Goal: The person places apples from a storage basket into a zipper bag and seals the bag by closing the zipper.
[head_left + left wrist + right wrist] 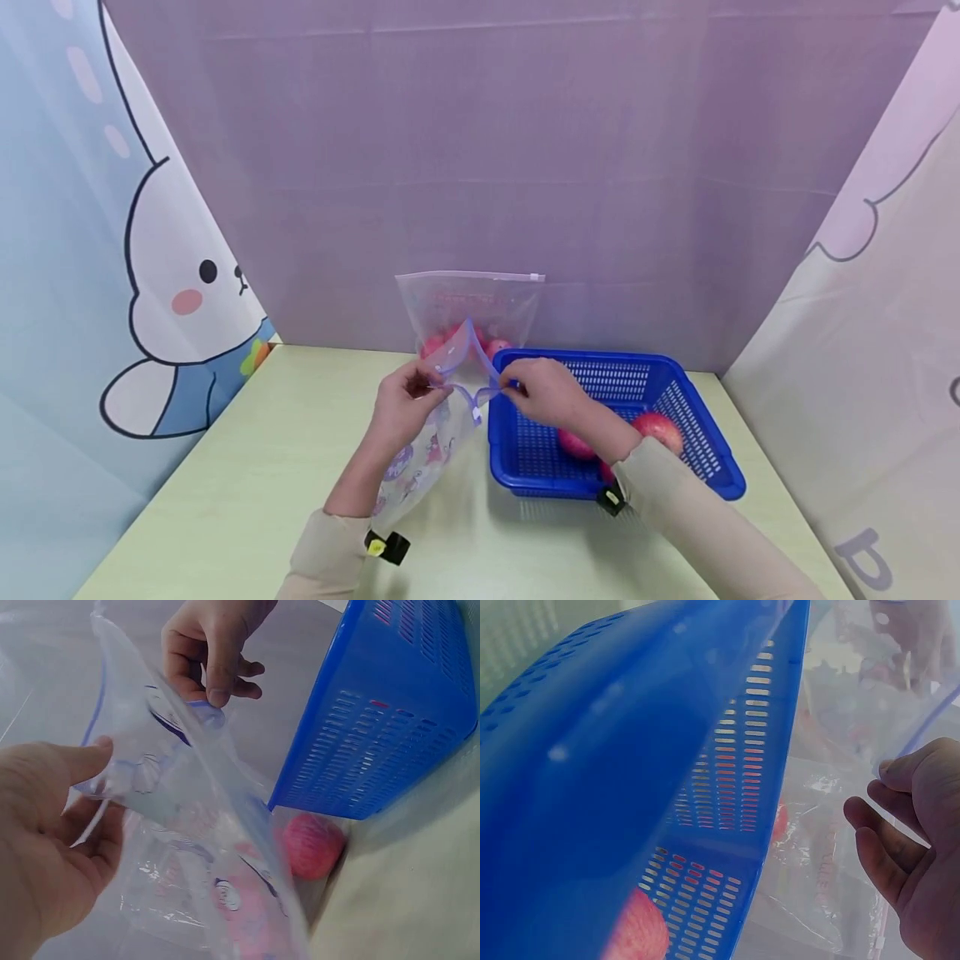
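While the left hand [400, 406] and the right hand [547, 392] pinch opposite edges of the printed bag [427, 458], its mouth gapes, which is probably the reason for this hold. Thumb and fingers meet narrowly on thin film. The bag is beside the blue basket [555, 485], before a standing clear bag [480, 302].

**My left grip [405, 404] and right grip [550, 390] both pinching**

In the head view, my left forearm [352, 486] rises from the bottom edge, left of centre, leaning up and to the right. My right forearm [609, 432] slants in from the lower right. The two grips face each other near mid-frame, close but apart, thumbs against fingers. In the left wrist view, my left thumb [84, 760] points right at the left of the frame. At the right of the right wrist view, my spare fingers [889, 855] bend loosely.
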Action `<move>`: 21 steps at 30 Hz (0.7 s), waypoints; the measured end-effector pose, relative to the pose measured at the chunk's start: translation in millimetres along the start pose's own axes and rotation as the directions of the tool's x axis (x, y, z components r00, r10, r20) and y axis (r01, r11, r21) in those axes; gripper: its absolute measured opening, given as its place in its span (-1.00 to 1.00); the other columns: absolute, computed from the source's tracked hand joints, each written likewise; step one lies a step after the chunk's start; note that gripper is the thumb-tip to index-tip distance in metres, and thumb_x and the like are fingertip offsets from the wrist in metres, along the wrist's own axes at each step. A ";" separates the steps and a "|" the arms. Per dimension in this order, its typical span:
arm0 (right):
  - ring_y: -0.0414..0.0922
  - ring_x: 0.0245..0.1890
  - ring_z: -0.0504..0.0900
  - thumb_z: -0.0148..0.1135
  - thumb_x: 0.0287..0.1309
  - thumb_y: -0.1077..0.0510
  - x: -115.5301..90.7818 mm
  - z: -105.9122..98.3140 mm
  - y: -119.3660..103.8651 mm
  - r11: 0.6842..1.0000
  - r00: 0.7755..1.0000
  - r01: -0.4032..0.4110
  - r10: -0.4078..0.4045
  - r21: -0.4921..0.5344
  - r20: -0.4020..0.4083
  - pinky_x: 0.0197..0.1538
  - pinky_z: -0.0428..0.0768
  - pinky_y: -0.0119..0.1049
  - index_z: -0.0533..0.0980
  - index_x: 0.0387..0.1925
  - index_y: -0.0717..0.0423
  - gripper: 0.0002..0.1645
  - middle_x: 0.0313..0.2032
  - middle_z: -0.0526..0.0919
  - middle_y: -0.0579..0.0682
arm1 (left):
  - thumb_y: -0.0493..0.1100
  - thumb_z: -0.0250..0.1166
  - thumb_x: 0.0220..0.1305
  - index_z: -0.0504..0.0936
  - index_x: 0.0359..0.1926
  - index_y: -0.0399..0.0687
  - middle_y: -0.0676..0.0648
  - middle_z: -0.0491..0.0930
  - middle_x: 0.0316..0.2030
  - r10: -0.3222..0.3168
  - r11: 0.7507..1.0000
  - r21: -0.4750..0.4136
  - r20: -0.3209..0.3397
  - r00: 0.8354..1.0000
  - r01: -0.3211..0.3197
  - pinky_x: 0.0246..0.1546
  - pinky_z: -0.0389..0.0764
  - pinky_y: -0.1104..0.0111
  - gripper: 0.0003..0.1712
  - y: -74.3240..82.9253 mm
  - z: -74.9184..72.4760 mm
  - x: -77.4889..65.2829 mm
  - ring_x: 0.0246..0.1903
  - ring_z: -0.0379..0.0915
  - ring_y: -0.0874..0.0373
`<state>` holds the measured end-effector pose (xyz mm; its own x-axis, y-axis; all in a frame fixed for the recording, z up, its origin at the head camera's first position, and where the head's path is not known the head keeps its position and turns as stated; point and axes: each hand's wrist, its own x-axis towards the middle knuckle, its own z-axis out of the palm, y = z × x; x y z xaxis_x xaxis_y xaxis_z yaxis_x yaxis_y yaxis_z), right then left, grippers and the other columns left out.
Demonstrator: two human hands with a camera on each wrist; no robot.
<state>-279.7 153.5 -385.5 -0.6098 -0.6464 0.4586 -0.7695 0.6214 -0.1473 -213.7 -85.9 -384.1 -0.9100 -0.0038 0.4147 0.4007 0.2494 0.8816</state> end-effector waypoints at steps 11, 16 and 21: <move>-0.23 -0.49 0.56 0.36 0.09 0.22 -8.7 0.1 5.5 0.999 0.999 -0.027 0.028 0.024 -0.035 -0.40 0.56 -0.39 0.66 -0.34 -0.02 -0.92 -0.41 0.64 -0.20 | -0.34 0.51 0.01 0.60 -0.01 -0.32 -0.22 0.65 -0.25 -0.151 0.974 -0.185 -0.088 0.985 0.133 -0.28 0.60 0.47 -0.53 -34.9 -2.8 11.1 -0.30 0.55 0.13; -0.30 -0.51 0.51 0.35 0.12 0.22 -13.2 0.3 6.9 0.998 0.998 -0.041 0.043 0.042 -0.038 -0.40 0.54 -0.45 0.66 -0.33 -0.01 -0.92 -0.39 0.63 -0.22 | -0.47 0.39 0.10 0.59 0.04 -0.36 -0.18 0.66 -0.25 -0.201 0.932 -0.314 -0.034 0.979 0.180 -0.23 0.63 0.41 -0.57 -39.2 -3.8 10.0 -0.26 0.59 0.12; -0.32 -0.50 0.49 0.35 0.12 0.23 -17.9 -0.5 7.6 0.996 0.997 -0.055 0.058 0.070 -0.046 -0.39 0.55 -0.44 0.65 -0.32 0.01 -0.92 -0.39 0.62 -0.21 | -0.44 0.39 0.12 0.61 -0.01 -0.43 -0.09 0.68 -0.33 -0.266 0.904 -0.362 -0.063 0.962 0.226 -0.22 0.62 0.40 -0.63 -43.3 -3.3 9.4 -0.31 0.60 0.19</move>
<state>-274.5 170.0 -394.4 -0.6441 -0.5880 0.4894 -0.7463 0.6235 -0.2331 -239.3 -99.9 -417.6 -0.9751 -0.1312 0.1786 0.1951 -0.1260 0.9727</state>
